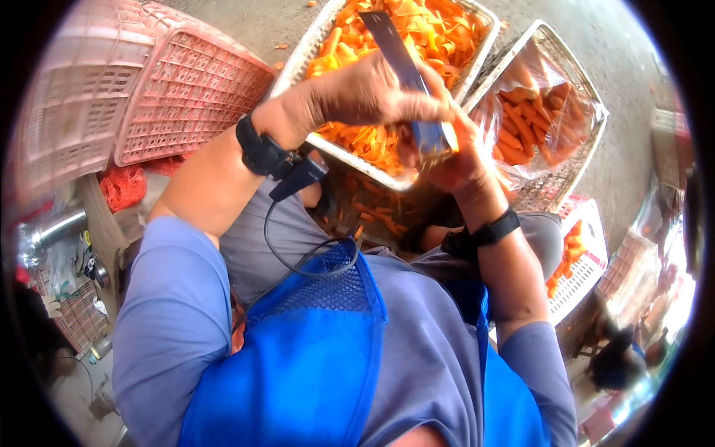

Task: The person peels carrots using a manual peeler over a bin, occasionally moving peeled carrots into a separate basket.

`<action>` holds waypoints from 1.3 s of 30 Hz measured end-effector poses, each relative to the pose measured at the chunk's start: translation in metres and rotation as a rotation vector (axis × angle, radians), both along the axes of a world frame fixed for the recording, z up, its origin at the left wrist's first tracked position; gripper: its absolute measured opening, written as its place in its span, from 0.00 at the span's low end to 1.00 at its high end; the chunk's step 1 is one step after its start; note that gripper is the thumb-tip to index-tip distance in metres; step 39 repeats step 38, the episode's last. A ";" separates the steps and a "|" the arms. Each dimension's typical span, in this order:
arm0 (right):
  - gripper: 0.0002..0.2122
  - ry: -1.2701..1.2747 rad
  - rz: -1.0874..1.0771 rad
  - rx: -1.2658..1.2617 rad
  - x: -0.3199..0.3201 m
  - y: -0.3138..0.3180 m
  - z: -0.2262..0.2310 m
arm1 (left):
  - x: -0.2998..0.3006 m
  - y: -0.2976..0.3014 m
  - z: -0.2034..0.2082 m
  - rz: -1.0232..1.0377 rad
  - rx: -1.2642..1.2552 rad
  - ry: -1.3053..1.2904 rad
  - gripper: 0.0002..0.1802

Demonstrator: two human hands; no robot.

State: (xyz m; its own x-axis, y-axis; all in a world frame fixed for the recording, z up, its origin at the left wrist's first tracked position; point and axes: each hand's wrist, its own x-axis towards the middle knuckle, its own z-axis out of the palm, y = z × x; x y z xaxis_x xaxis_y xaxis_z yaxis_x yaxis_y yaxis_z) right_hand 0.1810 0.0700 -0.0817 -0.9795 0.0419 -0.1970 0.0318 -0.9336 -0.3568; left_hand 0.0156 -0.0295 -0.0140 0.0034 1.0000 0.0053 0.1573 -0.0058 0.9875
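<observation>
My left hand [357, 93] is closed round a long, flat, dark strip [391, 48] that looks like a blade or a peeler's body. Its far end sticks out beyond my fingers and its near end slants toward my right hand [460, 160]. The fingers of that right hand are curled at the near end, where a small orange-yellow tip shows; blur hides what it is. Both hands are over the near right edge of a white crate [301, 58] heaped with carrot peelings [372, 145] and what look like peeled carrots.
Right of the peelings, a pale crate [596, 138] holds carrots [525, 123] in a clear plastic bag. A white basket [585, 279] with orange pieces stands by my right knee. Pink crates [197, 93] are stacked at the left. Carrot scraps [376, 212] lie between my legs. A cable [268, 242] hangs from my left wrist.
</observation>
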 end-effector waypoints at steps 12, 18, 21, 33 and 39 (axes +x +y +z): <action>0.30 -0.133 0.063 -0.124 0.006 -0.007 0.011 | -0.108 0.006 -0.035 0.538 0.042 -0.135 0.11; 0.31 0.021 0.209 -0.180 0.009 -0.004 -0.010 | -0.032 0.030 -0.051 0.425 0.219 0.190 0.12; 0.31 0.038 0.192 -0.094 0.008 0.001 -0.003 | -0.044 0.030 -0.066 0.416 0.321 0.459 0.13; 0.11 -0.298 -0.458 1.010 0.008 0.016 0.028 | 0.019 0.023 -0.055 0.450 -0.388 0.002 0.14; 0.17 -0.359 -0.342 0.754 0.017 0.029 0.022 | -0.025 0.030 -0.065 0.381 -0.289 0.276 0.19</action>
